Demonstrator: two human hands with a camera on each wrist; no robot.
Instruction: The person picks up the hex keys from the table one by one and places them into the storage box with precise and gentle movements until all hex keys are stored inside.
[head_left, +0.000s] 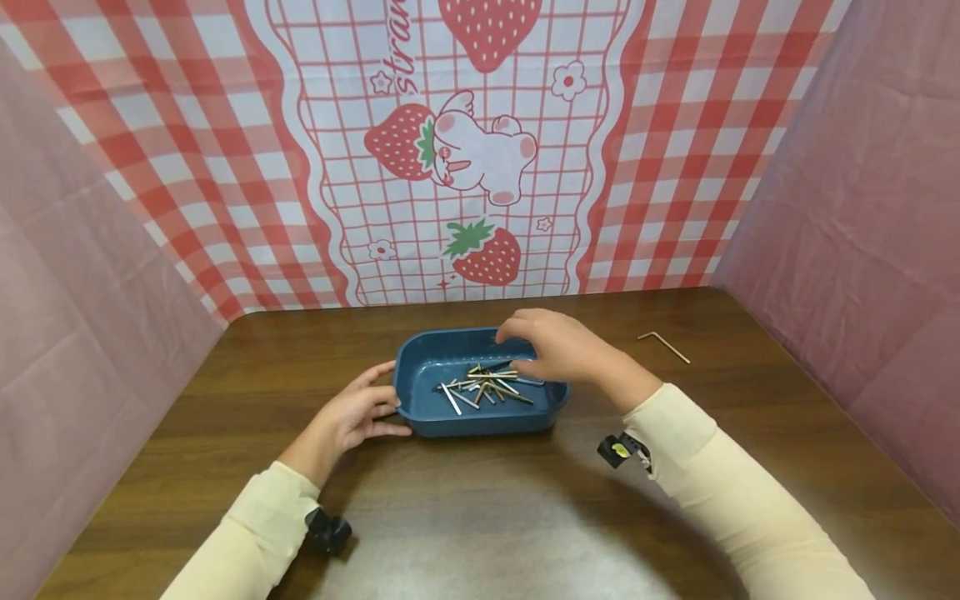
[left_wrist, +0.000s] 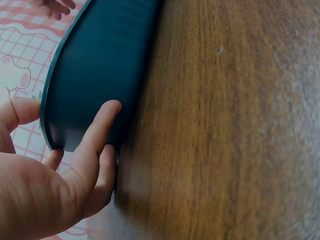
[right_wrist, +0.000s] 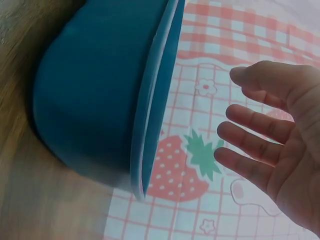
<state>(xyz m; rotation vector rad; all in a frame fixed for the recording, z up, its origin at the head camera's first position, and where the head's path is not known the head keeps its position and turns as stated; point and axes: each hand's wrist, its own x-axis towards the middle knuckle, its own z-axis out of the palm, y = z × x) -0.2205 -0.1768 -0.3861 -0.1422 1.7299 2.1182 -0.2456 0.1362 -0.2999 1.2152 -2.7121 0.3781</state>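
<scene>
A blue plastic bin [head_left: 480, 427] stands on the table, with a loose heap of metal pieces inside: L-shaped hex keys [head_left: 508, 392] and straight silver and brass-coloured rods. My left hand [head_left: 365, 408] holds the bin's left end; in the left wrist view its thumb lies along the outer wall [left_wrist: 100, 55] and a finger touches the rim. Over the bin's right end hovers my right hand [head_left: 558, 346], fingers spread and loosely bent. The right wrist view shows that hand [right_wrist: 280, 135] with nothing in it, apart from the rim.
One L-shaped hex key [head_left: 663, 345] lies on the brown wooden table [head_left: 465, 517], beyond the right hand. A checked strawberry-print cloth [head_left: 480, 167] hangs behind the table's far edge. Pink cloths [head_left: 855, 208] hang on both sides.
</scene>
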